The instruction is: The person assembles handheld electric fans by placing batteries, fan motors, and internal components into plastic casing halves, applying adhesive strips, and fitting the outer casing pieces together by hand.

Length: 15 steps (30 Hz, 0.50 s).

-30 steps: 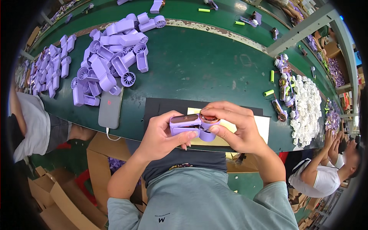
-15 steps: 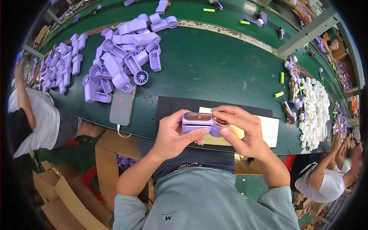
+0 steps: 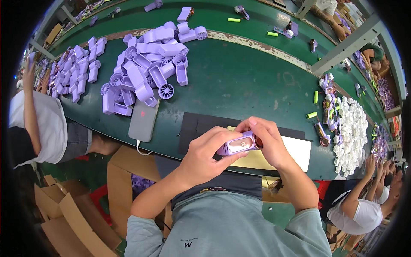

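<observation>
Between my two hands, above the near edge of the green table, is a small purple handheld fan (image 3: 240, 145) with a shiny inset panel and a copper-coloured round end. My left hand (image 3: 203, 150) grips the purple body, thumb along the near side and fingers over the far side. Around the copper-coloured end close the fingers and thumb of my right hand (image 3: 270, 141), hiding part of it. Under the hands lie a pale yellow sheet (image 3: 295, 150) and a black mat (image 3: 195, 124).
Purple fan housings (image 3: 147, 64) are heaped at the far left, beside a grey phone (image 3: 143, 122) on a white cable. Right of me are white parts (image 3: 351, 132), green batteries (image 3: 316, 97) and fan assemblies (image 3: 323, 135). A metal post (image 3: 342, 45) stands far right. Co-workers sit on both sides.
The fan has been turned in my hands: its copper-coloured end now points up and right. My left fingers have come over its far side. The open gap along its near side no longer shows.
</observation>
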{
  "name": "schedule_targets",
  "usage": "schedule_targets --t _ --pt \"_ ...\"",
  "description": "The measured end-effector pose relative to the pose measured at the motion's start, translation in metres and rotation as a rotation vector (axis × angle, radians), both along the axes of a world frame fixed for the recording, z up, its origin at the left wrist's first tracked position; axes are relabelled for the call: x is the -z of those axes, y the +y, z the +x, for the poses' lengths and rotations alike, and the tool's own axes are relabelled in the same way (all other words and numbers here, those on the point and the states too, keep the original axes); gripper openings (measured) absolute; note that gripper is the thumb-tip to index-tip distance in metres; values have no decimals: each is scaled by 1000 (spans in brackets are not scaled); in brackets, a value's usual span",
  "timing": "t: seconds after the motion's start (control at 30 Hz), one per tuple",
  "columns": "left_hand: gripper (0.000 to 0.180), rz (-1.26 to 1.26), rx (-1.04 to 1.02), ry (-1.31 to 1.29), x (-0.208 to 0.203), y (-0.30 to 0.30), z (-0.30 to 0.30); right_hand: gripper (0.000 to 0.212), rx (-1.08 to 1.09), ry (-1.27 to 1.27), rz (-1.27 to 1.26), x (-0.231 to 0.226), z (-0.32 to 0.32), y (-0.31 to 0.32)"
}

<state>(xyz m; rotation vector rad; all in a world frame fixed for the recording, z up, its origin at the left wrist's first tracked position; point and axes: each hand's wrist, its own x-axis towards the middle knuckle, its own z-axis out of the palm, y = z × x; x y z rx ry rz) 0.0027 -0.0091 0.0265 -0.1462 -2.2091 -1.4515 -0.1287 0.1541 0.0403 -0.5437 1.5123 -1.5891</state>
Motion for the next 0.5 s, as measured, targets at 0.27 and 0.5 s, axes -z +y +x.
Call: schedule_targets --t 0.27,0.5 --pt "50 453 84 -211 10 4 4 26 260 775 -151 1 17 -3" --pt "51 201 107 -151 14 3 2 42 299 786 -22 2 13 -8"
